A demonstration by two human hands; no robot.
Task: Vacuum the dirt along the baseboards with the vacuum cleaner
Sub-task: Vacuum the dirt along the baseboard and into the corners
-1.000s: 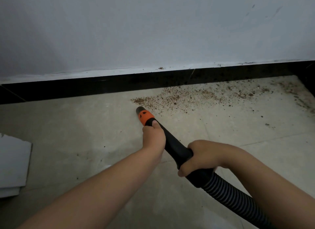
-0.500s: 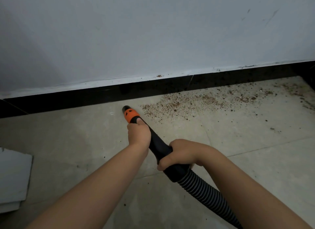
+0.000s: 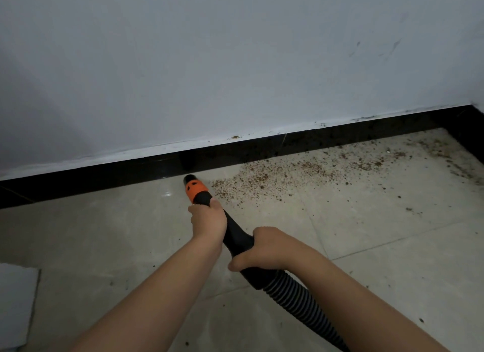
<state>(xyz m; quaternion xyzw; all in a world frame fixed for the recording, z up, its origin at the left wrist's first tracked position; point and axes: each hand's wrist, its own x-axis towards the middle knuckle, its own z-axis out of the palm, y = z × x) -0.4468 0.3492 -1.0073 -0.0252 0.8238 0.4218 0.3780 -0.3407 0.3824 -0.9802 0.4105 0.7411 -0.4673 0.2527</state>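
The vacuum nozzle (image 3: 195, 188) is a black tube with a bright orange band near its tip. Behind the band the tube gets fatter, and then it joins a ribbed black hose (image 3: 296, 299) that runs off toward the bottom right. The tip is down at the pale floor tiles (image 3: 104, 233), very near the black baseboard (image 3: 117, 173) under the white wall (image 3: 235, 63).

Both arms are bare and reach forward from the bottom of the view. The left hand (image 3: 208, 220) is in front, and it is wrapped tight around the tube just behind the orange band. The right hand (image 3: 264, 248) is farther back, with its fingers curled tight around the fat part of the tube, just above the hose.

The tube lies in a slanted line. It goes from the lower right up to the upper left, and its tip points at the baseboard. The brown dirt (image 3: 288, 172) is spread on the tiles along the baseboard, to the right of the tip. The closest crumbs are just beside the orange band. A white flat thing (image 3: 15, 304) lies on the floor at the far left.
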